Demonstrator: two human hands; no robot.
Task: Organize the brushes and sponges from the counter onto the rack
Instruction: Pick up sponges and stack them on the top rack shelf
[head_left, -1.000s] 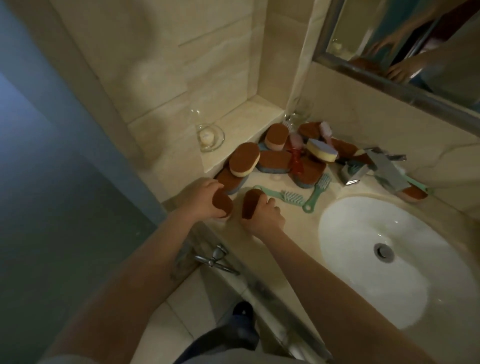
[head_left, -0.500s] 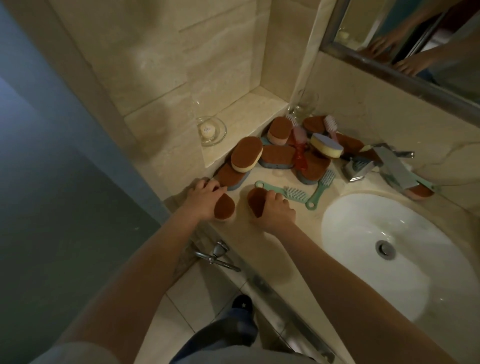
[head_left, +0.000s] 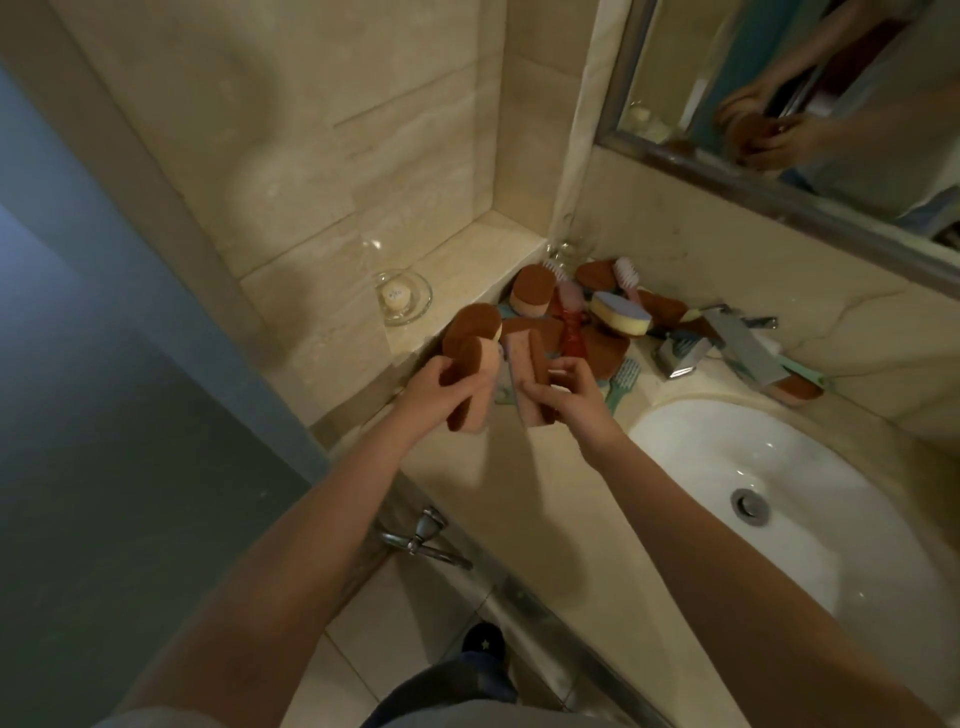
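Note:
My left hand grips a brown-topped oval sponge lifted off the counter, held on edge. My right hand holds a second brown-and-pink sponge beside it, also raised. Behind them a pile of brown sponges, a yellow-and-blue sponge, a red brush, a pink brush and a green brush lies in the counter's back corner. No rack is in view.
A white sink basin fills the right, with a chrome tap behind it. A glass dish sits on the tiled ledge. A drinking glass stands in the corner. A mirror hangs above. A valve sticks out below the counter edge.
Both hands have lifted their sponges off the counter and turned them on edge, close together above the counter's front left.

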